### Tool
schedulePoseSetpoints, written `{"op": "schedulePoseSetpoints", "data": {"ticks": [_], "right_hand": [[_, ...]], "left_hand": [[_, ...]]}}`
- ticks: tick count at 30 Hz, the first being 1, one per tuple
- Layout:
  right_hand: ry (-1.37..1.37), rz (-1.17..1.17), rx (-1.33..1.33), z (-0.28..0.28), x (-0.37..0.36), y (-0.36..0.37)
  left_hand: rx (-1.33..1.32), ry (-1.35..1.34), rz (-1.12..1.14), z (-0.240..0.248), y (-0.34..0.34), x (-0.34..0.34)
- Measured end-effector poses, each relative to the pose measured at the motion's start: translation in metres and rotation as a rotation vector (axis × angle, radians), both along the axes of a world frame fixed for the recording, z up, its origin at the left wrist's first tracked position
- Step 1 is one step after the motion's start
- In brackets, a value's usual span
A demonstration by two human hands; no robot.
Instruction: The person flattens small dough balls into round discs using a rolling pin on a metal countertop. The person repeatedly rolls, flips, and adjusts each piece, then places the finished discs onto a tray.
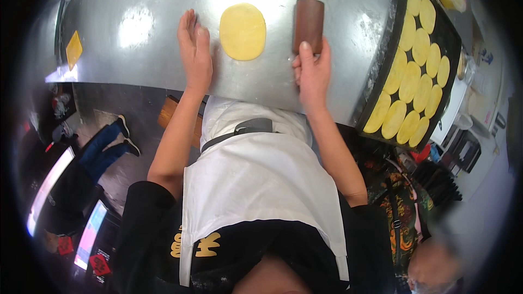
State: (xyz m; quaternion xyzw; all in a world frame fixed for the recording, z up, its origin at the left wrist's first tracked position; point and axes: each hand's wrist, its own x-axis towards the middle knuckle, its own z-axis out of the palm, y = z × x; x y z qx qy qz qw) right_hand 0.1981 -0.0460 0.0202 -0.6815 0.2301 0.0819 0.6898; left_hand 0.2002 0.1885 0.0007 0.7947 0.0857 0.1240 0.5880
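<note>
Where the white apron [256, 179] ends: at 6 o'clock from the yellow dough sheet [242, 31], by the near edge of the table [152, 65]; whether cloth touches metal cannot be told.
Right hand [313, 76]: at 4 o'clock, closed on the near end of the rolling pin [309, 19], thumb on the roller.
Left hand [196, 51]: at 8 o'clock, unclosed and free, fingers reaching toward 12, well apart from the right.
Dough sheet: flat on the table between the hands, touching neither; a smooth, rounded oval, slightly longer from 12 to 6, bare metal all round it.
Rolling pin: at 3 o'clock, brown wood, a plain cylinder with a slimmer handle toward 12; open metal lies on both sides.
Table surface: grey, shiny and smeared, its widest open run from 9 to 11 o'clock.
Black tray [448, 41]: at 3 o'clock beyond the pin, rim raised, filled with flat dough ovals [410, 81] in close rows.
Yellow flat piece [73, 50]: far off at 9 o'clock, beside the table's left edge, straight-sided.
</note>
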Motion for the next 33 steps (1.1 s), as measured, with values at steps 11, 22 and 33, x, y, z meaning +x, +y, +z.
{"op": "schedulePoseSetpoints", "data": {"ticks": [11, 22, 33], "right_hand": [[0.153, 0.037, 0.122, 0.017, -0.001, 0.017], [-0.112, 0.238, -0.399, 0.003, 0.041, -0.037], [-0.159, 0.389, -0.834, 0.01, 0.064, -0.037]], "left_hand": [[-0.205, 0.036, 0.086, 0.01, -0.002, 0.032], [0.502, 0.119, -0.488, 0.005, 0.016, 0.102], [0.894, 0.011, -0.301, -0.01, -0.049, 0.046]]}}
